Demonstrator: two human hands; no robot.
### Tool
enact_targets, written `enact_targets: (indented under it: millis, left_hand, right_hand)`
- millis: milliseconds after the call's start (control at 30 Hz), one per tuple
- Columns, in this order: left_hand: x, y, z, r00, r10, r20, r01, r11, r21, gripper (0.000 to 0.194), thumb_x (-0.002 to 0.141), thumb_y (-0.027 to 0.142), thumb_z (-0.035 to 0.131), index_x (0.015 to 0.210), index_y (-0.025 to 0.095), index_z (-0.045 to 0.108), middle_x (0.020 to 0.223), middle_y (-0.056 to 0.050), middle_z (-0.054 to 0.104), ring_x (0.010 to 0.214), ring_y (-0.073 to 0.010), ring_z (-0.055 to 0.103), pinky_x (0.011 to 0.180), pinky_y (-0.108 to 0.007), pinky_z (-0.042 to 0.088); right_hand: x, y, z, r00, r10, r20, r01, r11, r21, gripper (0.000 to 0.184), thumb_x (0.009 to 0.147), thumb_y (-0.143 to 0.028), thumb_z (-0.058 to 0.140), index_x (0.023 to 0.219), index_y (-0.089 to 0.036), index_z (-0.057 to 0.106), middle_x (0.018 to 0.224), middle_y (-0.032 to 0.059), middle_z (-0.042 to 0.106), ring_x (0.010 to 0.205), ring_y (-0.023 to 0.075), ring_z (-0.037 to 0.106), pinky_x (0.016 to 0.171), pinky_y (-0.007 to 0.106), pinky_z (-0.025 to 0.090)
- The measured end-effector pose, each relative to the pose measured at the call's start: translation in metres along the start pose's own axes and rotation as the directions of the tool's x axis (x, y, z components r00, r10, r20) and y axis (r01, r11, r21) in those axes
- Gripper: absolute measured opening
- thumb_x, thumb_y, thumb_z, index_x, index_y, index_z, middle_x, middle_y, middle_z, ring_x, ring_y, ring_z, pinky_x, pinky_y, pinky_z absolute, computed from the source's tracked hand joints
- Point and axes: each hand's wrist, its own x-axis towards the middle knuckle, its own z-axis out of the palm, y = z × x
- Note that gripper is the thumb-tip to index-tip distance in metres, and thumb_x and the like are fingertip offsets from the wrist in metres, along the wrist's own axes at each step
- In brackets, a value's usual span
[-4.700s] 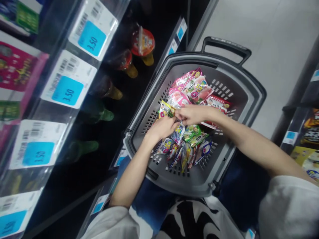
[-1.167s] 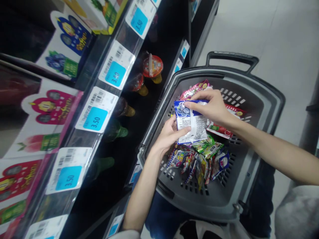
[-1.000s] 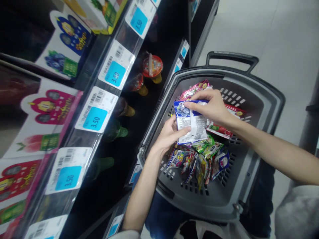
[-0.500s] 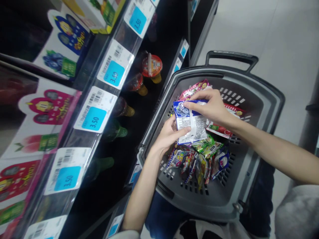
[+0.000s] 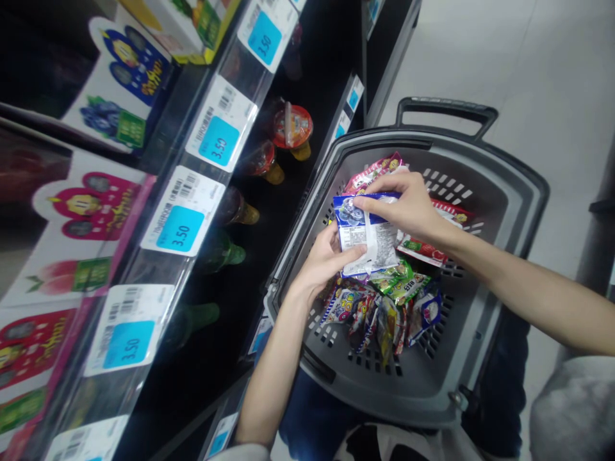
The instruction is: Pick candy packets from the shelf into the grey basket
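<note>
Both hands hold one blue and white snack packet [image 5: 369,240] above a grey shopping basket [image 5: 504,211]. My left hand [image 5: 321,262] grips its lower left edge, thumb across the printed back. My right hand [image 5: 408,205] pinches its top edge. Beneath the packet lie several colourful snack bags [image 5: 384,307], pink ones at the far end and green, red and blue ones nearer me.
A dark shop shelf [image 5: 269,211] runs along the left with blue 3.50 price tags [image 5: 180,224], jelly cups [image 5: 291,128] and green bottles [image 5: 192,317]. Boxes with cartoon prints [image 5: 91,211] stand on the shelf above. Pale floor [image 5: 528,64] lies beyond the basket handle [image 5: 446,109].
Earlier both hands were down among the bags in the basket. Since then they have lifted the blue and white packet. Over the last second nothing has visibly moved.
</note>
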Motion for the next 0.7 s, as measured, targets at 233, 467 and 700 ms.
enact_targets:
  millis: [233, 467, 700]
  left_hand:
    - [-0.0003, 0.0008, 0.0005, 1.0, -0.012, -0.004, 0.012, 1.0, -0.005, 0.062, 0.066, 0.03, 0.09, 0.12, 0.018, 0.064, 0.125, -0.01, 0.073, 0.112, -0.0257, 0.069, 0.102, -0.039, 0.053]
    - [0.0011, -0.0038, -0.0028, 1.0, -0.008, 0.01, 0.008, 1.0, 0.002, 0.058, 0.068, 0.028, 0.087, 0.12, 0.018, 0.064, 0.124, -0.009, 0.073, 0.113, -0.0256, 0.069, 0.102, -0.038, 0.053]
    - [0.0007, -0.0018, -0.0016, 1.0, -0.023, -0.009, 0.022, 1.0, -0.021, 0.053, 0.068, 0.017, 0.079, 0.119, 0.019, 0.065, 0.12, -0.005, 0.075, 0.112, -0.0241, 0.068, 0.1, -0.034, 0.05]
  right_hand:
    - [-0.0001, 0.0013, -0.0007, 1.0, -0.008, 0.012, 0.008, 1.0, -0.014, 0.039, 0.074, -0.054, 0.086, 0.071, -0.018, 0.073, 0.073, 0.0039, 0.069, 0.067, 0.0138, 0.06, 0.065, 0.029, 0.051]
    - [-0.0005, 0.0008, -0.0007, 0.999, -0.024, 0.026, 0.025, 1.0, -0.009, 0.039, 0.076, -0.053, 0.084, 0.072, -0.016, 0.074, 0.072, 0.0035, 0.068, 0.066, 0.0129, 0.059, 0.064, 0.028, 0.049]
    - [-0.0004, 0.0002, 0.0006, 0.999, -0.031, 0.009, 0.031, 0.999, 0.038, 0.035, 0.075, -0.049, 0.086, 0.07, -0.017, 0.075, 0.072, 0.0028, 0.069, 0.065, 0.0121, 0.059, 0.064, 0.027, 0.048]
